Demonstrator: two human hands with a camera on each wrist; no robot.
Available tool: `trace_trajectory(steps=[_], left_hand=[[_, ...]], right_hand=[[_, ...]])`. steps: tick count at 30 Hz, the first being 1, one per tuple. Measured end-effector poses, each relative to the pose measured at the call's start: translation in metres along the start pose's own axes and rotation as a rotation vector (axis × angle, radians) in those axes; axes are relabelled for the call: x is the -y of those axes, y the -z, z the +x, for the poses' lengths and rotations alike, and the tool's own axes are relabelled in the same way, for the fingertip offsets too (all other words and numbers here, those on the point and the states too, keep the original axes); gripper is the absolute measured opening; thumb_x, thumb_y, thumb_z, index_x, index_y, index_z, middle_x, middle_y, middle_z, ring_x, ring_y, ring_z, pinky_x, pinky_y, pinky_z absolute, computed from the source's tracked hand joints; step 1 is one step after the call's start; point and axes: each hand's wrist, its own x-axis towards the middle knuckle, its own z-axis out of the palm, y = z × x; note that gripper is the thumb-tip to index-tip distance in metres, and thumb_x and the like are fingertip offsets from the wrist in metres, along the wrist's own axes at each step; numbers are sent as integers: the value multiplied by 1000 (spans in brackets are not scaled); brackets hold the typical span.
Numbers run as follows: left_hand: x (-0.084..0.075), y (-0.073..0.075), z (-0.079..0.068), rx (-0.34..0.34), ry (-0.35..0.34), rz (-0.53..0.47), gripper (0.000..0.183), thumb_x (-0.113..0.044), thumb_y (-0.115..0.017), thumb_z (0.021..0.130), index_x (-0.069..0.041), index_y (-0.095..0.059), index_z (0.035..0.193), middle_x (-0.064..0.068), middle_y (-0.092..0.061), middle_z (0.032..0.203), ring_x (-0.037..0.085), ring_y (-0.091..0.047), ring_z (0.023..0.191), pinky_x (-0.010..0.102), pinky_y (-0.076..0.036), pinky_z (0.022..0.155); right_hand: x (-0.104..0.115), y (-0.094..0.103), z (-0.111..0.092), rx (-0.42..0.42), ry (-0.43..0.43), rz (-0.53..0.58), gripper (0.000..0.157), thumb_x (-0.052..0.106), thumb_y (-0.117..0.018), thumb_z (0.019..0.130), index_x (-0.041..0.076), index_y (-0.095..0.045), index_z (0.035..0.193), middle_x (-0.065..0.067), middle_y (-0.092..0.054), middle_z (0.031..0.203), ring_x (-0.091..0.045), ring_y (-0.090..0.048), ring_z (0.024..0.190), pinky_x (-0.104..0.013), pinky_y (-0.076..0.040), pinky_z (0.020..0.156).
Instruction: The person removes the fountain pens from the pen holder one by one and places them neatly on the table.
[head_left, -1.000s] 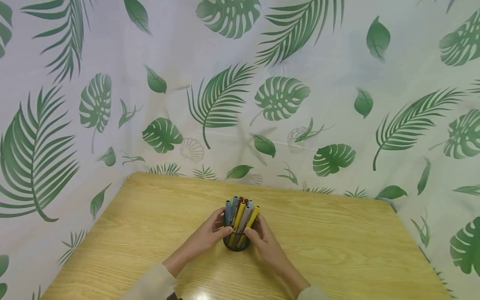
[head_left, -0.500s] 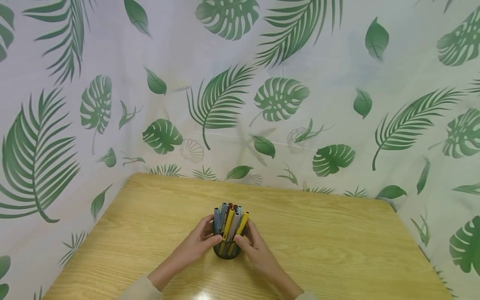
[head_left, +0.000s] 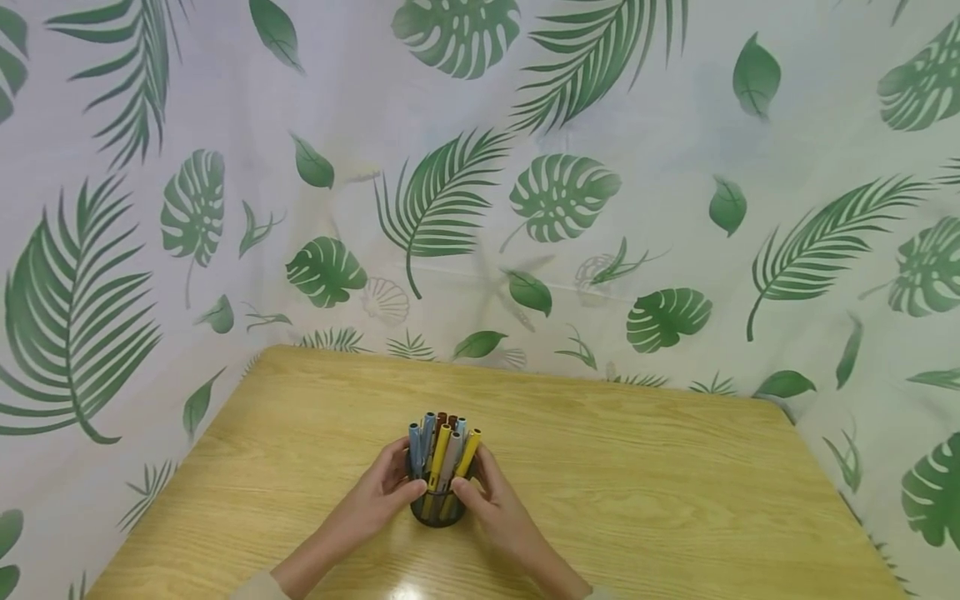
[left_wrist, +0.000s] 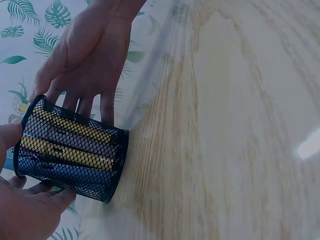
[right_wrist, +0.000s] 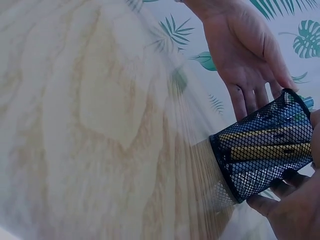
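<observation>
Both my hands hold a black mesh pen holder (head_left: 437,512) upright on the wooden table, one from each side. My left hand (head_left: 372,498) grips its left side, thumb on the front rim and fingers round behind. On the right side my right hand (head_left: 498,507) grips it the same way. Several capped pens stand in the holder: a yellow pen (head_left: 440,457), a grey pen (head_left: 450,460), a blue pen (head_left: 416,450) and dark red pens (head_left: 453,420) among them. Through the mesh (left_wrist: 70,145) in the left wrist view, the pens' lower parts show.
The wood-grain table (head_left: 660,483) stretches out on both sides and behind the holder. At its back and sides hangs a white cloth (head_left: 480,275) printed with green leaves. Light glares off the table's front part.
The pen holder, gripped in both hands, has moved left and nearer to me across the table. The pens have travelled along in it.
</observation>
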Motion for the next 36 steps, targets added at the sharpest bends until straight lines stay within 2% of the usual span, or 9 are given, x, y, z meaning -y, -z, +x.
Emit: trace_trajectory(steps=[7,12,17,22,25,32,36], left_hand=[[2,4,-5,-24,29,-3,75,-19,-65,104,-1,-20,162,28,-36,159,42,-31,150,49,-23,122],[3,4,-7,-25,27,-6,76,-19,-65,104,-1,-20,162,28,-32,161,42,-30,150,49,-23,122],[3,4,-7,-26,32,-4,78,-21,-66,104,-2,-19,163,26,-29,163,40,-28,151,49,-24,122],[3,2,-6,-30,44,0,82,-22,-68,103,-3,-17,164,27,-29,164,42,-28,151,52,-24,122],[3,2,-6,-36,44,6,83,-23,-69,102,-3,-16,164,26,-27,164,42,-27,151,52,-24,122],[7,2,-4,-47,43,2,85,-23,-69,102,-1,-15,164,26,-24,165,42,-25,151,51,-24,122],[8,1,-3,-42,35,-10,85,-22,-68,102,0,-13,164,27,-23,165,42,-25,152,51,-24,122]], right_hand=[[0,-7,0,12,19,15,64,23,-53,110,9,-21,164,-20,-34,163,-39,-33,149,-62,-32,118],[1,-6,0,8,-3,6,66,25,-57,109,8,-24,163,-20,-37,161,-40,-36,148,-60,-36,116],[5,-1,2,-21,-12,-17,67,26,-67,104,5,-35,159,-21,-49,152,-38,-48,139,-52,-47,110],[9,2,4,-28,-26,14,62,22,-72,100,4,-45,153,-22,-58,141,-37,-64,119,-41,-58,96],[11,2,6,-60,-28,17,57,22,-72,99,4,-50,148,-20,-61,137,-35,-68,112,-38,-59,92],[14,-1,12,-165,2,-8,43,23,-72,100,3,-60,137,-14,-67,126,-27,-64,116,-26,-57,90],[15,0,15,-197,26,-8,36,20,-72,99,2,-64,129,-12,-69,119,-25,-66,111,-25,-57,89]])
